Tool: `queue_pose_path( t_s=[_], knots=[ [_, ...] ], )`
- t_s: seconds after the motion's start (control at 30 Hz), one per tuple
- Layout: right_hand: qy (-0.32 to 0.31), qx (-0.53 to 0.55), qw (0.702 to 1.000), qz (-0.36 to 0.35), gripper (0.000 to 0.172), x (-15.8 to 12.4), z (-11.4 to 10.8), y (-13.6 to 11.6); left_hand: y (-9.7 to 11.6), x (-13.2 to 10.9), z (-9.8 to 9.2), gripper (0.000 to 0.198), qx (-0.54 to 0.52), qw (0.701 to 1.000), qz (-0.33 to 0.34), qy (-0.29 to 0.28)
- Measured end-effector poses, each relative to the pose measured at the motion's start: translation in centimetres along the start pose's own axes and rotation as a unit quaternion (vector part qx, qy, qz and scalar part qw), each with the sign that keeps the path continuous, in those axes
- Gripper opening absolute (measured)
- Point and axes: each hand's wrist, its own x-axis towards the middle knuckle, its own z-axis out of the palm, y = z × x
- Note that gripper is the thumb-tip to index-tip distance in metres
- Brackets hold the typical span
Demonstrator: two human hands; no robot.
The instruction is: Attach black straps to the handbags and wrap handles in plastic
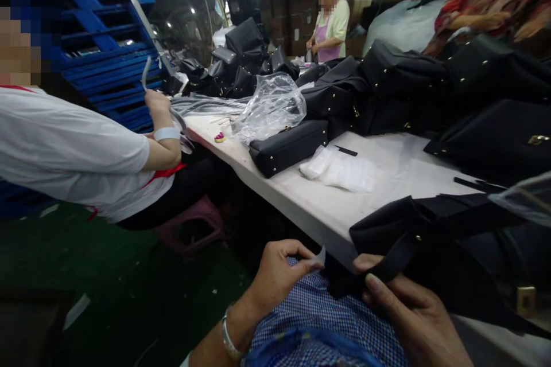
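My left hand (pixel 275 272) hovers over my lap at the table's near edge, its fingers pinched on a small pale scrap (pixel 319 257). My right hand (pixel 408 309) grips the strap (pixel 402 255) of a black bag (pixel 434 235) that hangs over the table edge toward me. A silver bracelet (pixel 228 339) circles my left wrist. The bag's far side runs out of view to the right.
A white table (pixel 387 175) carries a black handbag (pixel 288 146), clear plastic wrap (pixel 271 106), white tissue (pixel 340 171) and piled black bags (pixel 430 86). A person in a white shirt (pixel 77 149) sits at left on a pink stool (pixel 189 229). Another person stands far back (pixel 329 26).
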Motion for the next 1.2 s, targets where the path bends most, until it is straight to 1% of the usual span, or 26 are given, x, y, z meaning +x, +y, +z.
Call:
queue_pose_path(
  t_s=[0.1, 0.2, 0.3, 0.43, 0.63, 0.73, 0.8, 0.9, 1.0, 1.07, 1.2],
  knots=[
    [0.026, 0.043, 0.999, 0.017, 0.031, 0.0, 0.4, 0.6, -0.5, -0.5, -0.4, 0.011, 0.038, 0.999, 0.016, 0.002],
    [0.053, 0.061, 0.997, 0.014, 0.032, 0.1, 0.9, 0.9, -1.0, -0.9, -0.5, 0.015, 0.045, 0.998, 0.032, -0.013],
    [0.064, 0.059, 0.996, 0.01, 0.031, 0.2, 1.2, 0.8, -1.3, -1.2, -0.5, 0.016, -0.006, 0.999, 0.007, -0.036],
    [0.065, 0.033, 0.997, 0.011, 0.028, 0.2, 1.5, 0.5, -1.3, -1.1, -0.1, 0.029, -0.08, 0.994, -0.032, -0.061],
    [0.07, 0.007, 0.997, -0.011, 0.027, 0.4, 1.7, 0.1, -1.6, -0.8, 0.0, 0.042, -0.079, 0.996, -0.024, -0.031],
    [0.058, 0.007, 0.998, -0.015, 0.027, 0.5, 1.8, 0.0, -1.8, -0.7, 0.2, 0.037, -0.098, 0.994, -0.03, -0.039],
    [0.052, 0.006, 0.999, -0.015, 0.026, 0.5, 1.8, 0.0, -1.8, -0.7, 0.3, 0.034, -0.092, 0.995, -0.032, -0.033],
    [0.058, -0.001, 0.998, -0.02, 0.025, 0.5, 1.7, 0.0, -1.7, -0.6, 0.6, 0.034, -0.097, 0.994, -0.046, -0.019],
    [0.064, -0.013, 0.997, -0.033, 0.025, 0.5, 1.7, 0.1, -1.8, -0.7, 0.7, 0.033, -0.098, 0.993, -0.07, -0.022],
    [0.064, -0.016, 0.997, -0.038, 0.025, 0.5, 1.8, 0.2, -2.0, -0.9, 0.7, 0.029, -0.069, 0.996, -0.057, -0.017],
    [0.074, -0.019, 0.996, -0.036, 0.024, 0.4, 1.9, 0.2, -2.1, -1.5, 0.6, 0.018, -0.02, 1.0, -0.005, 0.0]
  ],
)
